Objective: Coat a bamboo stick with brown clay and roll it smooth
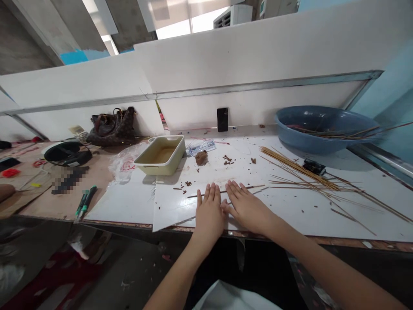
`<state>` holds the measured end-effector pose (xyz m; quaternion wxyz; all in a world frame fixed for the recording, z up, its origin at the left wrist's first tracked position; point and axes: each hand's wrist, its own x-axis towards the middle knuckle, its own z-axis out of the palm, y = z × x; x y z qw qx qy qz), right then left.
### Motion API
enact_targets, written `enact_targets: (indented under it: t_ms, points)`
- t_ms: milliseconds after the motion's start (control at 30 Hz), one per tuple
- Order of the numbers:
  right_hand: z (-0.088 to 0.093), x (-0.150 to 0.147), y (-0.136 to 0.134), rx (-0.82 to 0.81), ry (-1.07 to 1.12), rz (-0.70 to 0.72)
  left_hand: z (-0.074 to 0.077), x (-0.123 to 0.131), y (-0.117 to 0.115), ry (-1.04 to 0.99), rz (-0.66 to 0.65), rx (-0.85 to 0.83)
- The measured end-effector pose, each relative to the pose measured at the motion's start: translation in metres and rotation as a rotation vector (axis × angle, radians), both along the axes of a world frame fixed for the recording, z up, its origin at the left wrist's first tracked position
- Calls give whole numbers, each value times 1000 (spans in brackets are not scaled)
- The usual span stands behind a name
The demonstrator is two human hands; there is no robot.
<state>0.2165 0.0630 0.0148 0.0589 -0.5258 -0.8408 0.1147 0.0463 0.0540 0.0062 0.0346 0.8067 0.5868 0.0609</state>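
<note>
Left hand (209, 213): flat, palm down, fingers spread, relaxed, grasping nothing.
Right hand (247, 207): equally flat and open, beside left hand.
Thin brown stick (254, 187): long axis crosswise, passing beneath fingers of both hands.
White laminate board (174, 211): under hands.
Straw-coloured bundle of split-bamboo strips (300, 172): right, nearer right arm.
Round blue plastic basin (306, 137): farther back, right.

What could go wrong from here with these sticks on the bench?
The loose thin sticks lie close to the bench's front edge, so some might roll off. The sticks jutting past the blue basin might also catch your right hand if you reach across, possibly shifting the basin.
</note>
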Motion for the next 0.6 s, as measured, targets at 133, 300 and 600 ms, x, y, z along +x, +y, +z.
enact_targets:
  t_ms: [133,300,600]
  points:
    - [-4,3,-4,24,-8,11,1,-1,-6,6,3,44]
    - [-17,15,-41,82,14,45,-8,-10,-42,7,-22,77]
    - [-7,6,12,47,-65,-14,7,-4,5,-4,79,11]
